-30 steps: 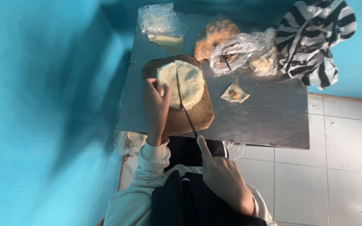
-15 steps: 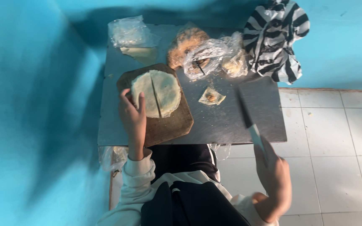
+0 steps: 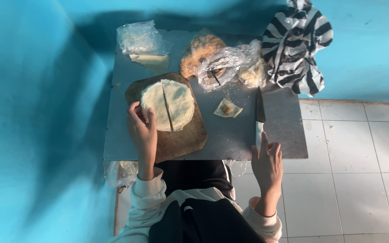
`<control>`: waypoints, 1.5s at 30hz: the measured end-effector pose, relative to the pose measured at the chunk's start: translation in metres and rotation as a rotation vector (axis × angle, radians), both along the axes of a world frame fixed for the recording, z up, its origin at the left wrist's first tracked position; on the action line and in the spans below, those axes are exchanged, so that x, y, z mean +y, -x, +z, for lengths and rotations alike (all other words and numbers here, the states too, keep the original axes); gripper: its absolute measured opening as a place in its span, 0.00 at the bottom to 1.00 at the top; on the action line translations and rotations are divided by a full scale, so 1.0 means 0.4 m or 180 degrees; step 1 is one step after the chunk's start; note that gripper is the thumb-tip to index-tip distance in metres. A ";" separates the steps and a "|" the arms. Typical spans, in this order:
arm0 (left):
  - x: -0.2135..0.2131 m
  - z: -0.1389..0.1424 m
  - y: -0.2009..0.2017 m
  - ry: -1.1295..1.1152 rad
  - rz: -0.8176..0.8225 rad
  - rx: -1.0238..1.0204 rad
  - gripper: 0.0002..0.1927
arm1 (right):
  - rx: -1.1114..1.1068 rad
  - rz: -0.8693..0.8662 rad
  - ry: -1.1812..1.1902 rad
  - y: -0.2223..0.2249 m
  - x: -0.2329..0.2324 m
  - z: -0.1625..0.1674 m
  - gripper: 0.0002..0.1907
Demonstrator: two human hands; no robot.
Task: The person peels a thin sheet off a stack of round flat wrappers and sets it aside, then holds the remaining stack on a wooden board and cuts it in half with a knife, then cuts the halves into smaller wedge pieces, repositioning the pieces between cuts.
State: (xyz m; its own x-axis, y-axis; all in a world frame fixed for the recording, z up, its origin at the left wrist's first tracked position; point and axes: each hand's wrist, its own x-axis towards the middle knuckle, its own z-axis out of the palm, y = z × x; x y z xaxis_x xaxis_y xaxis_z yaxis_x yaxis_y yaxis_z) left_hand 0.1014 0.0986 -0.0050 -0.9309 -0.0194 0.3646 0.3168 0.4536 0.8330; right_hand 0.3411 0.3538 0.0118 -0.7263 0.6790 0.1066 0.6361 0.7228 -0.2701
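On table (image 3: pixel 230 135), knife (image 3: pixel 260 112), right hand (image 3: pixel 266 164)

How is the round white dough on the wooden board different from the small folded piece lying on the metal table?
The round dough is much larger than the small folded piece. The round dough is a pale disc cut down the middle; the folded piece is roughly triangular with a brown spot at its centre. The round dough lies on the wooden board, touched by the left hand; the folded piece lies untouched on the metal table.
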 end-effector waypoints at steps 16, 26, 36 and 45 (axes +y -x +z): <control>-0.027 0.026 0.041 -0.0037 -0.0200 0.0070 0.24 | 0.0695 0.2329 0.0109 0.328 -0.173 0.188 0.25; -0.048 0.078 0.046 -0.0085 -0.0197 -0.0089 0.28 | 0.0195 0.4726 0.0742 0.923 -0.175 0.077 0.34; -0.062 0.080 0.063 0.0582 0.0300 -0.0066 0.29 | -0.1003 0.4538 0.0903 1.036 -0.178 0.044 0.22; -0.080 0.109 0.053 0.1487 0.0227 0.0538 0.20 | -0.0849 0.4060 0.1072 1.014 -0.082 0.070 0.29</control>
State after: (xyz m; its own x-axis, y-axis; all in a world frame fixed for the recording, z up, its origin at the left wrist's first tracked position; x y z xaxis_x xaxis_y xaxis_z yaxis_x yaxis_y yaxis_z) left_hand 0.0802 0.0665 0.0387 -0.8603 0.1205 0.4953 0.3844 0.7914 0.4753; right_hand -0.0645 0.3209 0.0398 -0.8387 -0.5163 -0.1730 -0.3651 0.7689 -0.5249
